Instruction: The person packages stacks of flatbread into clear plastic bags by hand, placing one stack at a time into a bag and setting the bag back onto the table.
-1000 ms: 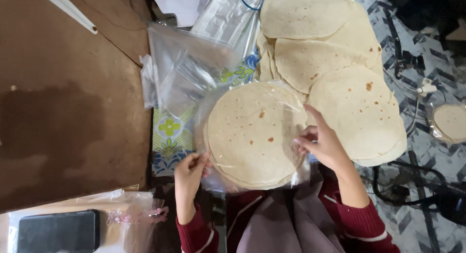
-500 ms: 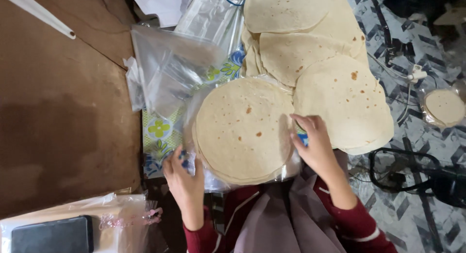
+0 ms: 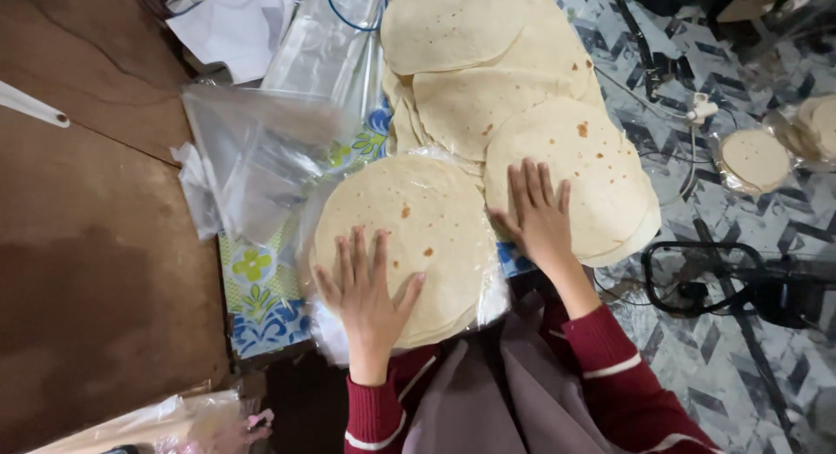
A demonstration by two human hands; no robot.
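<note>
A stack of round flatbreads inside a clear plastic bag (image 3: 427, 223) lies in front of me on a flowered cloth (image 3: 261, 293). My left hand (image 3: 367, 290) rests flat on the near edge of this bagged stack, fingers spread. My right hand (image 3: 537, 214) lies flat with spread fingers on another flatbread stack (image 3: 601, 162) just to the right. More bare flatbreads (image 3: 470, 36) are piled farther away, overlapping each other.
Loose clear plastic bags (image 3: 261, 154) lie left of the breads, with white paper (image 3: 235, 23) beyond. A brown wooden surface (image 3: 87, 245) fills the left. On the patterned floor at right sit bagged flatbreads (image 3: 756, 161), white cables (image 3: 697, 114) and a black frame (image 3: 705, 275).
Both hands let go of the bag's edges and now lie flat, the left on the bagged stack, the right on the neighbouring stack. The view has shifted closer.
</note>
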